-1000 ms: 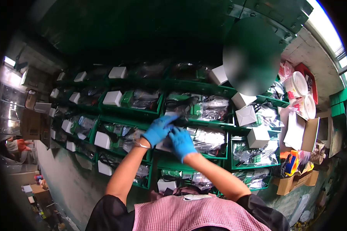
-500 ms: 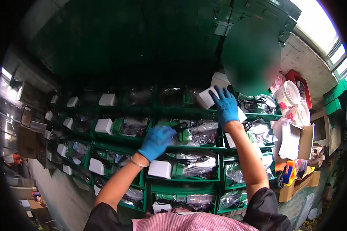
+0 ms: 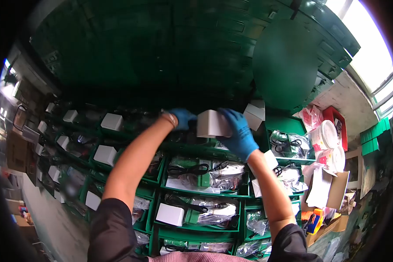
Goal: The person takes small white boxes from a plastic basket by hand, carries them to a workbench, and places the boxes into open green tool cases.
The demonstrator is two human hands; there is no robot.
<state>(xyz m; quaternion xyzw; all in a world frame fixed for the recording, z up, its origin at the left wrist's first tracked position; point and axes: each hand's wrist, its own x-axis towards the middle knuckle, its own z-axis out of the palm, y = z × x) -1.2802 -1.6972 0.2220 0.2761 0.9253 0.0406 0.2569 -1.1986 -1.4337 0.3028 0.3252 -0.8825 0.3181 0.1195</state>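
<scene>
My right hand (image 3: pixel 239 135), in a blue glove, grips a small white box (image 3: pixel 213 124) from its right side, above the back row of green cases. To the left of that box is my left hand (image 3: pixel 184 119), also gloved in blue, reaching over a back-row case; its fingers are blurred and partly in shadow. Another white box (image 3: pixel 254 114) stands tilted just behind my right hand. Nearer to me, one green case (image 3: pixel 203 192) holds a black cable (image 3: pixel 192 169), a green part and clear plastic bags. A white box (image 3: pixel 170 214) lies in the case in front of it.
Rows of open green cases with bagged parts and white boxes (image 3: pixel 112 122) stretch left and toward me. Dark green lids with latches (image 3: pixel 236 26) rise behind. At right are white tubs (image 3: pixel 325 135), a red bin (image 3: pixel 336 126), cardboard (image 3: pixel 338 190) and an orange-and-blue tape dispenser (image 3: pixel 314 221).
My right hand has moved left and now lifts a white box. My left hand has gone from the middle row to the back row. The view has shifted a little.
</scene>
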